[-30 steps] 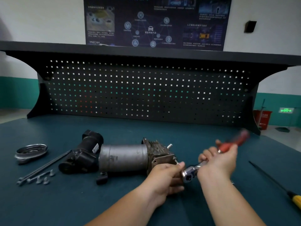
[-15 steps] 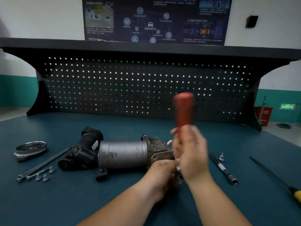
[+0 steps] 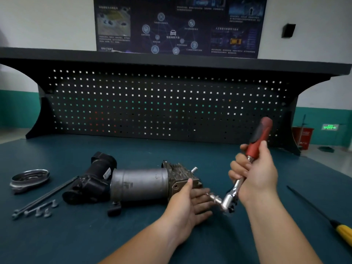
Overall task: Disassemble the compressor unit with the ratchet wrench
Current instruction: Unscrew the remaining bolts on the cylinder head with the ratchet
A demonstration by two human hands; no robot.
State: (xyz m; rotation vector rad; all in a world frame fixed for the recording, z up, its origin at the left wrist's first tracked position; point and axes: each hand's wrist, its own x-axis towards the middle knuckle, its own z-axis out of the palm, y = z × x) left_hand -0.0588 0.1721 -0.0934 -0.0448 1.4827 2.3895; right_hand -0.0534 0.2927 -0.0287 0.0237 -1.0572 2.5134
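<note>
The compressor unit (image 3: 139, 183) lies on its side on the blue-green bench, a grey metal cylinder with a black plastic part at its left and a finned block at its right. My left hand (image 3: 188, 202) rests against that right end, thumb on the block, fingers fairly straight and pointing right. My right hand (image 3: 255, 176) grips the ratchet wrench (image 3: 257, 143) by its red handle, which tilts up and to the right. The wrench's chrome head (image 3: 227, 202) sits low, its socket pointing left at the block's end, just past my left fingertips.
A metal ring cover (image 3: 28, 178) lies at the far left. Long thin bolts (image 3: 45, 195) and several short bolts (image 3: 43, 211) lie beside it. A yellow-handled screwdriver (image 3: 342, 231) lies at the right edge. A black pegboard (image 3: 162, 103) closes the back of the bench.
The wrench handle swung from low on the right up to vertical, then back to tilting right. My left hand's fingers, curled on the block's end before, have straightened.
</note>
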